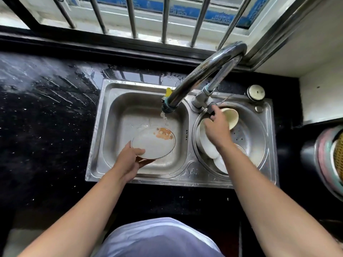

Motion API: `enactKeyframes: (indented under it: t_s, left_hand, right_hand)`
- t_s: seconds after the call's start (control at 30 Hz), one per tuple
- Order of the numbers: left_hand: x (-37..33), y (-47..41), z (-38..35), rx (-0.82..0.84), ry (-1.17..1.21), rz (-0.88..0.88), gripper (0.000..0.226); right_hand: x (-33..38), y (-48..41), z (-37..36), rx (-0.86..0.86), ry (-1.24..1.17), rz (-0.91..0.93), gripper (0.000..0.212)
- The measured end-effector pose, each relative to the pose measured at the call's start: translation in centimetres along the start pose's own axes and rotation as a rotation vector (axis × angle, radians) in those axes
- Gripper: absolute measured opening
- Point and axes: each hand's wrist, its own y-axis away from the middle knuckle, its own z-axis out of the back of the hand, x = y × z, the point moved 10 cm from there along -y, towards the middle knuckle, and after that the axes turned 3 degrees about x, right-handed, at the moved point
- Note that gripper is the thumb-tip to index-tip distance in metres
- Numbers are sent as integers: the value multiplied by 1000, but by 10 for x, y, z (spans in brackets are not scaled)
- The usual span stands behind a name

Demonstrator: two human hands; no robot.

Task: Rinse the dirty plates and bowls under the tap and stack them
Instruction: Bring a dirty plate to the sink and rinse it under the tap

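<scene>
My left hand grips the near edge of a white plate with a brown bear print, thumb on top, held over the left basin. Water runs from the tap spout just beyond the plate's far rim. My right hand reaches to the tap lever, fingers resting on it. Under that hand, in the round right basin, lie white bowls and a cream cup on its side.
A wet black counter surrounds the steel double sink. A window with metal bars runs along the back. A round steel cap sits at the sink's back right corner. A colourful object lies at the right edge.
</scene>
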Motion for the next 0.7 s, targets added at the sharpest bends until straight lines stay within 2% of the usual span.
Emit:
enactKeyframes:
  t_s: [0.07, 0.17, 0.27, 0.33, 0.43, 0.57, 0.63, 0.7]
  left_hand:
    - [8, 4, -9, 51, 84, 76, 52]
    - [12, 10, -18, 69, 196, 146, 46]
    - [7, 15, -23, 71, 282, 170, 27]
    - [0, 16, -24, 84, 293, 145, 20]
    - [-13, 13, -18, 98, 230, 96, 34]
    - [-18, 12, -19, 161, 1, 89, 61]
    - [-16, 11, -15, 89, -128, 66, 56]
    - [-9, 14, -16, 42, -172, 72, 44]
  right_hand:
    - [14, 23, -37, 175, 107, 110, 67]
    - [29, 70, -94, 478, 271, 308, 73]
    - [47, 93, -117, 465, 406, 533, 46]
    - [57, 91, -119, 415, 425, 569, 23]
    - [55, 85, -120, 431, 333, 469, 7]
    - [44, 79, -116, 386, 136, 317, 17]
    - [33, 75, -114, 336, -83, 185, 10]
    - [13, 72, -120, 304, -397, -31, 15]
